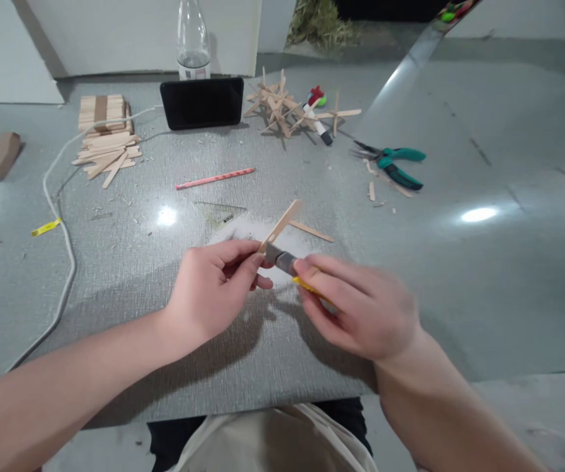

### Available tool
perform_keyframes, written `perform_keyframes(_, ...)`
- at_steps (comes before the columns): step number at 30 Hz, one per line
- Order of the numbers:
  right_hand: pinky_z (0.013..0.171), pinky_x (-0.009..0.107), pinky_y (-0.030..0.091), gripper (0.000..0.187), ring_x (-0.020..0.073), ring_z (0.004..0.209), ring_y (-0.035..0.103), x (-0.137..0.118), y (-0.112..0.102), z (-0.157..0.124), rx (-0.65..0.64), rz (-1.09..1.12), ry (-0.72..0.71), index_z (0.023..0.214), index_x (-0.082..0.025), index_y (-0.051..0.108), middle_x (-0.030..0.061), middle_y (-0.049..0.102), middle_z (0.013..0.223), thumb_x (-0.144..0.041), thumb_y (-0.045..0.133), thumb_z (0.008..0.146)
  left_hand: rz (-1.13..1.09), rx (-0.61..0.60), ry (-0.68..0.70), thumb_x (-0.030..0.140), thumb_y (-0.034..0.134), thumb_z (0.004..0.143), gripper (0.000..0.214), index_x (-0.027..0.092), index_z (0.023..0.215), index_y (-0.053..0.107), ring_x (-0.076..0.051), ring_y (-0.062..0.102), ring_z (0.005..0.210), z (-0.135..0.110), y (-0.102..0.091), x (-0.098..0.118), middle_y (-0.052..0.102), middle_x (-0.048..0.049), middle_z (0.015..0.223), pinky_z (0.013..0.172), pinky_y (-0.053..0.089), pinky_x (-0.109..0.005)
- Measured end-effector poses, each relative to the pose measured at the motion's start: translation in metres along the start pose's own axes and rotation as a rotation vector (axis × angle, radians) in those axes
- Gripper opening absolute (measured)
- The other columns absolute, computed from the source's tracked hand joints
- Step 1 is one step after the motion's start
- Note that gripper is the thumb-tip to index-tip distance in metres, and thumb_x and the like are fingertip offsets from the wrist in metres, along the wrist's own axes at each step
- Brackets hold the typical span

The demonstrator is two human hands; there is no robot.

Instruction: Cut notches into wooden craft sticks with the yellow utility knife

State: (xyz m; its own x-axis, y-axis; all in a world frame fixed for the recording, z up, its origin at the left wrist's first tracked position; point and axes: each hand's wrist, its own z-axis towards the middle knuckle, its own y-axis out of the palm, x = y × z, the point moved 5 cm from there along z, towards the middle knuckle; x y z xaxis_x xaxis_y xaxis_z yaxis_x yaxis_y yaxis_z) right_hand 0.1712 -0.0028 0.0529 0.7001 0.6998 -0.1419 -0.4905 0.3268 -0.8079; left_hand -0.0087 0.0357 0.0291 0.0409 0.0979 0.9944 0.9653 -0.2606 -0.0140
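My left hand (218, 282) pinches the lower end of a wooden craft stick (282, 221), which slants up to the right and has a small slot cut in it. A yellow utility knife (282, 258) is gripped in my right hand (356, 301), its grey blade end touching or very close to the stick by my left fingertips. How deep the blade sits cannot be seen. Under the hands a white patch (243, 226) shows on the grey table (139, 262). Another craft stick (314, 231) lies just behind the knife.
Green-handled pliers (400, 164) lie at the right among wood scraps. A pink pencil (214, 178), a propped black phone (202, 103) and a glass bottle (194, 46) are farther back. Stacked sticks (103, 115) and a white cable (69, 255) are left; joined sticks (277, 105) stand beside a marker (318, 124).
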Motion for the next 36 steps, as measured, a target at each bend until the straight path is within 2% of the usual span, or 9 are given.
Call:
perform_keyframes(5,0.053,0.027,0.053,0.029,0.0159,0.07,0.071,0.0005,0.0034,-0.0001,-0.037,0.047,-0.002,0.119,-0.013,0.064,0.0092,0.075,0.097,-0.008,0.062,0.091,0.049,-0.022,0.03,0.019,0.06,0.097,0.017,0.017,0.101,0.076,-0.007,0.076,0.067,-0.0002,0.0006,0.0012,0.078,0.0002,0.09,0.064,0.06,-0.009)
perform_keyframes(11,0.06,0.028,0.055,0.033,0.0195,0.081,0.073,0.0044,0.0019,-0.002,0.006,-0.004,0.042,0.122,-0.013,0.065,0.0109,0.076,0.104,-0.008,0.064,0.089,0.074,-0.015,0.006,0.021,0.061,0.097,0.017,0.016,0.102,0.075,-0.008,0.076,0.067,-0.0009,0.0,-0.0022,0.077,-0.0006,0.09,0.064,0.061,-0.011)
perform_keyframes(14,0.058,0.028,0.054,0.031,0.0179,0.074,0.071,0.0026,0.0047,-0.0025,-0.053,0.038,0.0,0.121,-0.013,0.065,0.0102,0.076,0.101,-0.009,0.062,0.09,0.077,-0.016,0.02,0.02,0.059,0.097,0.017,0.017,0.102,0.076,-0.007,0.076,0.068,-0.0002,-0.0004,-0.0016,0.078,0.0004,0.089,0.064,0.06,-0.009)
perform_keyframes(19,0.059,0.028,0.055,0.034,0.019,0.081,0.073,0.0037,0.0018,-0.0024,0.014,-0.003,0.046,0.122,-0.013,0.065,0.0108,0.076,0.104,-0.007,0.064,0.089,0.076,-0.01,0.014,0.023,0.06,0.098,0.017,0.018,0.103,0.076,-0.008,0.076,0.068,-0.0001,-0.0021,-0.0024,0.077,0.0004,0.089,0.064,0.061,-0.011)
perform_keyframes(23,0.056,0.028,0.054,0.032,0.0181,0.077,0.073,0.0022,0.0044,-0.0016,-0.039,0.032,0.017,0.121,-0.013,0.065,0.0107,0.076,0.102,-0.007,0.063,0.09,0.091,-0.022,0.016,0.022,0.06,0.098,0.018,0.019,0.104,0.076,-0.008,0.076,0.069,-0.0006,-0.0017,-0.0031,0.078,0.0003,0.091,0.065,0.062,-0.012)
perform_keyframes(26,0.059,0.028,0.056,0.033,0.02,0.082,0.074,0.0045,0.0026,-0.0014,0.003,0.03,0.036,0.121,-0.012,0.065,0.0115,0.076,0.102,-0.006,0.064,0.088,0.106,-0.014,0.015,0.023,0.061,0.097,0.017,0.019,0.103,0.076,-0.008,0.076,0.068,-0.0002,-0.0015,-0.0034,0.078,0.0001,0.09,0.064,0.061,-0.012)
perform_keyframes(36,0.057,0.027,0.056,0.031,0.0184,0.077,0.074,0.0041,0.0061,-0.0009,-0.042,0.068,0.028,0.12,-0.015,0.065,0.0099,0.077,0.101,-0.008,0.062,0.09,0.105,-0.037,0.025,0.019,0.059,0.096,0.018,0.017,0.101,0.076,-0.01,0.078,0.071,0.0001,-0.0003,-0.0003,0.078,-0.0008,0.09,0.066,0.061,-0.013)
